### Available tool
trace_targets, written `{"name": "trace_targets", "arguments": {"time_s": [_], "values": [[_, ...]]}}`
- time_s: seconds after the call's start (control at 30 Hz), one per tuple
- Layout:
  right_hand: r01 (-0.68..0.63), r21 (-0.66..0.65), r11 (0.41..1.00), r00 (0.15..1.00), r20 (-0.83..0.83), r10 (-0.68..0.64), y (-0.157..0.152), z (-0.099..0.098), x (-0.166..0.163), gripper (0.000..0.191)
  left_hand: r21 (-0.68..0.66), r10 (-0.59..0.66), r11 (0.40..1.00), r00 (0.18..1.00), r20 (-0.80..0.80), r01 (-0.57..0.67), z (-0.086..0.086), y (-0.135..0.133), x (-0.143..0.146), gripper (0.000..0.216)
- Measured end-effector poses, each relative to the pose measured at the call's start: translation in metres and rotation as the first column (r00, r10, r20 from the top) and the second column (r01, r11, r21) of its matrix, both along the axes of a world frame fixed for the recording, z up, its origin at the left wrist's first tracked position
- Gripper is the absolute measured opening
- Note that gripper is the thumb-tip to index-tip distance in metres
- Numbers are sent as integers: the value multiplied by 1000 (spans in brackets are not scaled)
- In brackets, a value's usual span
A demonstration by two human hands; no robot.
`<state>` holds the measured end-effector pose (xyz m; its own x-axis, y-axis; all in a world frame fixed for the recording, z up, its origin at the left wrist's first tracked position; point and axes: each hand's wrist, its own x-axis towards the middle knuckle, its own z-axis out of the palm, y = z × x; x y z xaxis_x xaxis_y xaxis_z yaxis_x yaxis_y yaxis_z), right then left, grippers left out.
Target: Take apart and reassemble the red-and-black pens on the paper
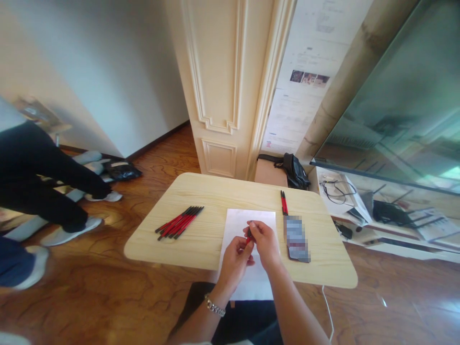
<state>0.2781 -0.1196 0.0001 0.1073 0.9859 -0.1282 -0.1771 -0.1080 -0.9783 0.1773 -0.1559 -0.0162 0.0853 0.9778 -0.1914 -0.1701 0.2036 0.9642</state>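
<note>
Above a white sheet of paper [233,223], both my hands close around one red-and-black pen [249,235]. My left hand [235,258] grips its lower red part. The fingers of my right hand [264,239] pinch the black upper end, and much of the pen is hidden behind them. To the left, several red pens with black ends [179,223] lie side by side in a slanted bundle. Two more red-and-black pens [284,203] rest at the right, just beyond a phone [297,239] whose screen is blurred out.
The light wooden table [201,191] has rounded corners. A white cable [327,311] hangs below its right side. Behind it are a black bag [294,170] and a low cabinet with cables. Other people's legs [43,177] stand at the left on the wooden floor.
</note>
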Motion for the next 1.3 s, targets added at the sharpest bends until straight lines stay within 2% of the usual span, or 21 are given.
{"name": "trace_targets", "arguments": {"time_s": [0.13,0.23,0.4,0.5,0.6,0.73,0.9,0.97,1.1,1.23,1.3], "values": [[122,14,992,984,127,-123,1,0,-9,35,44,23,999,996,-82,-19,1,-2,-1,34],[124,59,990,985,115,-130,-1,-1,-11,35,5,-8,1000,999,-48,8,3,-2,-2,34],[98,-9,995,984,-149,-98,-6,-4,-15,32,-170,-37,983,978,205,73,5,-5,1,38],[50,-45,998,965,-255,-60,-7,-2,-13,35,-195,-33,976,954,297,95,5,-7,3,40],[12,-61,998,970,-241,-26,-6,2,-7,38,-158,-19,985,963,268,64,5,-7,3,38],[68,-23,997,988,-140,-71,-4,4,-1,29,-120,-5,992,980,199,30,5,-5,2,36],[-72,-66,995,957,-284,51,-3,0,3,38,-108,-41,992,976,215,66,4,-5,1,36],[-64,-67,996,965,-257,45,-3,-1,5,40,-91,-41,994,981,188,59,5,-6,0,36],[-13,-29,999,991,-136,9,-3,-3,6,32,-58,-63,996,987,150,72,7,-6,-1,34],[-90,-68,994,970,-233,72,-5,-6,7,37,-57,-75,995,984,162,85,7,-6,-2,32],[-86,-76,993,969,-238,66,-5,-7,8,37,-55,-68,995,985,157,78,7,-6,-2,32]]}}
